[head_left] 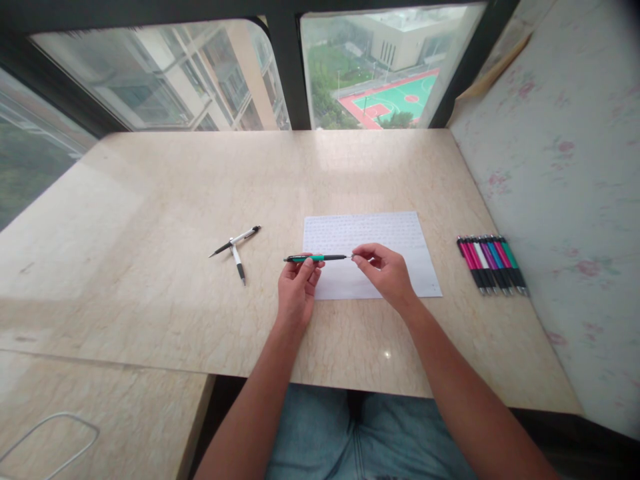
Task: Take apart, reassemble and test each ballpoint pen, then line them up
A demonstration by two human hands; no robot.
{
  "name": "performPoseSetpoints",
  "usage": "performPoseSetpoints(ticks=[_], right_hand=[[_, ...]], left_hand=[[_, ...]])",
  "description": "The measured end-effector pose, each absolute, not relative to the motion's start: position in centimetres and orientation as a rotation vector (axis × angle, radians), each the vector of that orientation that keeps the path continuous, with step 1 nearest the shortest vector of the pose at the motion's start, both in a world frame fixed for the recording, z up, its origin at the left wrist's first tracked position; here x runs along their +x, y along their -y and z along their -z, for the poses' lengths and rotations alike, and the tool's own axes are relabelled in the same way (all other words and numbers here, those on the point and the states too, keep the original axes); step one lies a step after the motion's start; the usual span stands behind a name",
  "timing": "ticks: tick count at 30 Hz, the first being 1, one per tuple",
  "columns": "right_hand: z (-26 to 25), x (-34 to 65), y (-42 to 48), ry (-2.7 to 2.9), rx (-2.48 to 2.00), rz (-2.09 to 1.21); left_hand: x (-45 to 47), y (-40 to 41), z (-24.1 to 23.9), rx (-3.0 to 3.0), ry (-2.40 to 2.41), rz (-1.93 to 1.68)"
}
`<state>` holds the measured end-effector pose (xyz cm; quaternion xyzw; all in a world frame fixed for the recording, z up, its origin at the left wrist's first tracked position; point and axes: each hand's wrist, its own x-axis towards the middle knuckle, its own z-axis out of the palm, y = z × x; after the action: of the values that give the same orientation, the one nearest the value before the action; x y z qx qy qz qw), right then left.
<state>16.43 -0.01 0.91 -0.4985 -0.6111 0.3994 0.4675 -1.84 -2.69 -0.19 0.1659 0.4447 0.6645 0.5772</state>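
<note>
My left hand (pixel 296 288) grips a green and black pen (pixel 315 258) around its middle and holds it level just above the table. My right hand (pixel 384 270) pinches the pen's right tip between thumb and fingers. Both hands hover over the near left part of a white sheet of paper (pixel 370 250) covered with faint handwriting.
Two white and black pens (pixel 237 247) lie crossed to the left on the beige marble table (pixel 150 267). A row of several coloured pens (pixel 491 263) lies at the right, near a floral wall. Windows stand behind the table's far edge. A white cable loops at the lower left.
</note>
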Motion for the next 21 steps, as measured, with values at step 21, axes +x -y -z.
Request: performPoseSetpoints(ticks=[21], right_hand=[[-0.68,15.79,0.27,1.531,-1.206,-1.058]], left_hand=[[-1.58,2.90,-0.30,0.460,-1.023,-1.517]])
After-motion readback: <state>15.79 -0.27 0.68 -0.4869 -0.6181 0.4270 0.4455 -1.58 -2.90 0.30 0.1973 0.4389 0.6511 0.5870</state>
